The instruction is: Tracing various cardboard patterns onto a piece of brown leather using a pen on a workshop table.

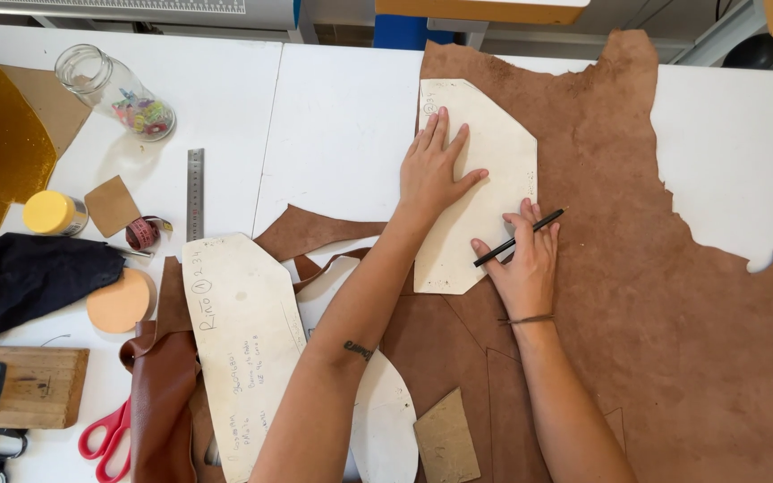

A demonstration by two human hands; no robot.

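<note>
Left hand (pixel 433 174) fingers spread flat on cream template (pixel 480 192), right hand (pixel 522 259) gripping black pencil (pixel 519 238)

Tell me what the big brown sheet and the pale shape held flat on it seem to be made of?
The big brown sheet looks like suede leather: matte, napped surface and ragged, hide-like edges. The pale shape under the left hand seems to be stiff card or paperboard: flat, cream, cleanly cut corners, slightly soiled. The thin black stick in the right hand is probably a pencil or pen; which one is unclear.
</note>
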